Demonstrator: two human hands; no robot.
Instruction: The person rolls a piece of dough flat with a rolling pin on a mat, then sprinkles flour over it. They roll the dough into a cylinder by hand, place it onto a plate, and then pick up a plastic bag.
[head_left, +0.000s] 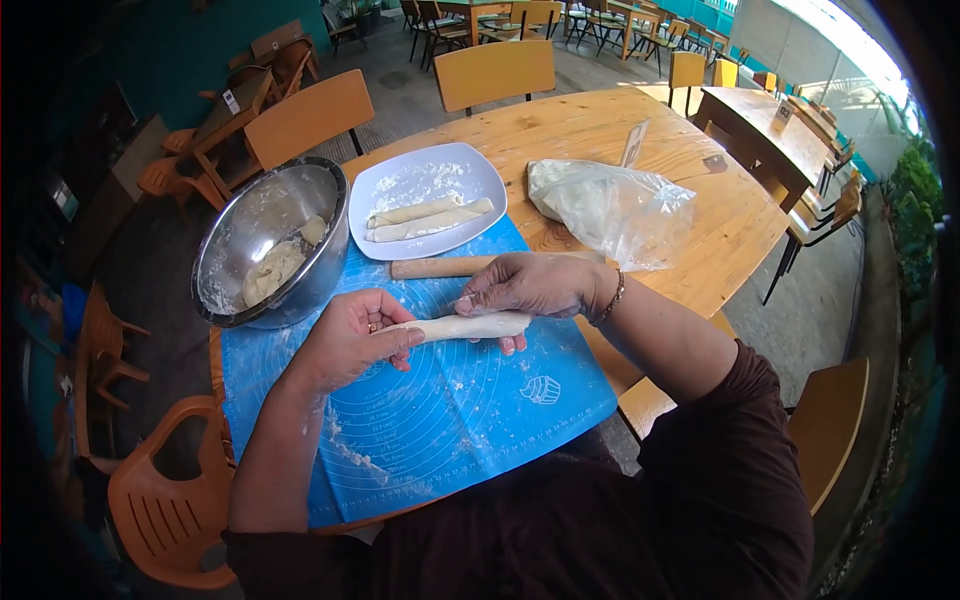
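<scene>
Between my two hands, above the blue baking mat, I hold a pale dough roll lengthwise. My left hand pinches its left end between thumb and fingers. At the other end my right hand, dusted with flour, grips the roll from above, with fingertips showing underneath. Just beyond my hands a wooden rolling pin lies across the mat's far part, partly hidden by my right hand. Two similar dough rolls rest side by side in a white, floured plate.
A steel bowl with dough inside stands at the left. Right of the plate, a clear plastic bag of white flour lies on the wooden table. An orange chair is at lower left; more chairs surround the table.
</scene>
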